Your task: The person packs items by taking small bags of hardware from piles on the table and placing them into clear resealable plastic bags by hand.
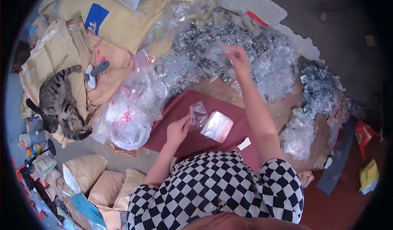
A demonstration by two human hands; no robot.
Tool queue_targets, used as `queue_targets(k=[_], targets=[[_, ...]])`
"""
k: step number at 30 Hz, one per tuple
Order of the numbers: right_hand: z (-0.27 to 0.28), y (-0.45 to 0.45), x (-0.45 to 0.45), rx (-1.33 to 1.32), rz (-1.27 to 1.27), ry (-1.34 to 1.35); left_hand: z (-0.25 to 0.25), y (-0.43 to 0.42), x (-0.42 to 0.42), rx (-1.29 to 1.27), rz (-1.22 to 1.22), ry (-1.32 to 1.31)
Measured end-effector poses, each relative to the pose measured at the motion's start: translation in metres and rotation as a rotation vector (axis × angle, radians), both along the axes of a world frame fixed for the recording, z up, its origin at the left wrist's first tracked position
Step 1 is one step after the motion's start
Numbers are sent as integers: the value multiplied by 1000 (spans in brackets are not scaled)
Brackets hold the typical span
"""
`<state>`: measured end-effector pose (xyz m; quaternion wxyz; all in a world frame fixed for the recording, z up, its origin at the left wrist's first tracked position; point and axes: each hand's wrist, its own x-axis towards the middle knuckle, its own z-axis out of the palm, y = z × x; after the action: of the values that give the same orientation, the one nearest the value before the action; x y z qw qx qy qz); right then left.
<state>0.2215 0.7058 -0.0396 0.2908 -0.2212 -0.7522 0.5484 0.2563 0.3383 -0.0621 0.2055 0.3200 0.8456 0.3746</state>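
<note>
My left hand [179, 129] pinches a small clear zip bag [199, 113] by its edge, above a maroon board [186, 103]. To the right of that bag, a stack of clear zip bags [217, 126] with red edges lies on the board. My right hand [238, 58] is stretched out over a wide pile of small bagged metal hardware [196, 45]. Its fingers are closed on a clear plastic bag [215, 52], which is smeared by motion; what it contains cannot be made out.
A tabby cat [60, 97] lies on paper sacks at the left, near a grey-handled tool [96, 72]. White plastic bags [131, 119] stand beside the board. More bagged hardware [319, 86] sits at the right. Full sacks [107, 188] are at the lower left.
</note>
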Motion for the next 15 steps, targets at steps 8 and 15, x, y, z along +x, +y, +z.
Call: queue_targets(k=[8, 15], targets=[[67, 75, -18, -767, -33, 172, -3, 23, -17, 183, -63, 46], [-13, 114, -160, -271, -189, -435, 4, 42, -19, 256, -37, 80]])
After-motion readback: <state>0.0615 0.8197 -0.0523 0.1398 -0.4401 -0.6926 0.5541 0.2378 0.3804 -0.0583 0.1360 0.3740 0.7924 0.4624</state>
